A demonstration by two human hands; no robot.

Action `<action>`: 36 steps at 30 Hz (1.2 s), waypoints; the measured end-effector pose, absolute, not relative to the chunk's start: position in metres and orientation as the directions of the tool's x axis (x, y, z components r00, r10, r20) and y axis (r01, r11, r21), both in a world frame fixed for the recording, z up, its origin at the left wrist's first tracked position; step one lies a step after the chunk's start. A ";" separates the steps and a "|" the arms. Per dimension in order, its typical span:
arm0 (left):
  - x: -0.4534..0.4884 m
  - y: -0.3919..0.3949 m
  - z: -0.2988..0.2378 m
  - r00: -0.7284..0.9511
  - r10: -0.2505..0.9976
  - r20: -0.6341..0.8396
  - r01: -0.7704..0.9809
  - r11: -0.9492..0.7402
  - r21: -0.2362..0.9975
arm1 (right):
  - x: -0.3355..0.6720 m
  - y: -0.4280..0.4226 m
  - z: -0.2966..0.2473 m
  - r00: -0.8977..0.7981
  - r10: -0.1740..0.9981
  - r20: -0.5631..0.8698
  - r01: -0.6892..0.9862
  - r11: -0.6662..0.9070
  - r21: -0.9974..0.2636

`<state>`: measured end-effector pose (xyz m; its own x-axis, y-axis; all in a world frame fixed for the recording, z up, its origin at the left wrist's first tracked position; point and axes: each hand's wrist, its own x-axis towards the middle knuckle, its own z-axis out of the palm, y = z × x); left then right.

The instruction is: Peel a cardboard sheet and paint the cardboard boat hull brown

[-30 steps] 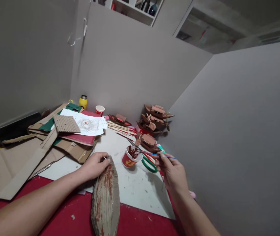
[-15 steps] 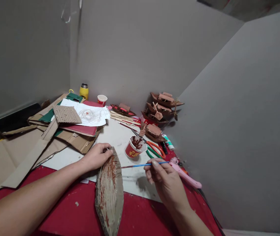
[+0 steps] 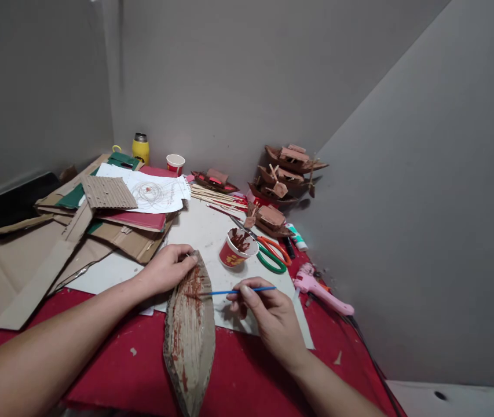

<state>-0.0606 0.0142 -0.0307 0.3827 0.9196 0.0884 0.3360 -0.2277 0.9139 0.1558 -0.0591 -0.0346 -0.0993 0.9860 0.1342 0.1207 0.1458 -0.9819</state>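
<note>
My left hand (image 3: 172,266) grips the far tip of a boat-shaped cardboard hull (image 3: 192,341), thumb on top. Reddish-brown paint streaks run along the hull's ridged inner face, while its right side is mostly bare cardboard. A thin blue paintbrush (image 3: 223,292) is pinched in my right hand (image 3: 264,313); its brown tip touches the painted upper part of the hull. Just beyond stands a red-and-white paper cup (image 3: 231,258) with dark brown paint smeared inside.
Scissors with green and orange handles (image 3: 275,255) lie beside the cup, and a pink glue gun (image 3: 322,292) is farther right. Finished brown model boats (image 3: 290,174) are stacked at the back. Cardboard pieces (image 3: 33,249), wooden sticks (image 3: 218,198) and a yellow bottle (image 3: 141,150) occupy the left and back.
My right hand has moved left, bringing the brush tip from the hull's right edge onto its painted face. My left hand keeps hold of the hull. The camera view has shifted slightly.
</note>
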 end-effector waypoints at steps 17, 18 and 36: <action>-0.060 0.015 -0.033 0.380 0.922 0.073 0.370 -0.224 0.902 | 0.162 -0.065 -0.031 -0.304 0.943 0.137 0.177 0.197 -0.964; -0.060 0.015 -0.033 0.379 0.923 0.072 0.374 -0.223 0.900 | 0.163 -0.066 -0.031 -0.315 0.941 0.126 0.170 0.187 -0.968; -0.059 0.014 -0.031 0.383 0.922 0.051 0.373 -0.205 0.905 | 0.166 -0.067 -0.028 -0.366 0.899 0.242 0.249 0.345 -0.905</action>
<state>-0.0593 0.0142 -0.0315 0.3828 0.9225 0.0506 0.3734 -0.2046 0.9048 0.1657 -0.0669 -0.0284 -0.3656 0.8986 0.2425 0.2486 0.3453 -0.9050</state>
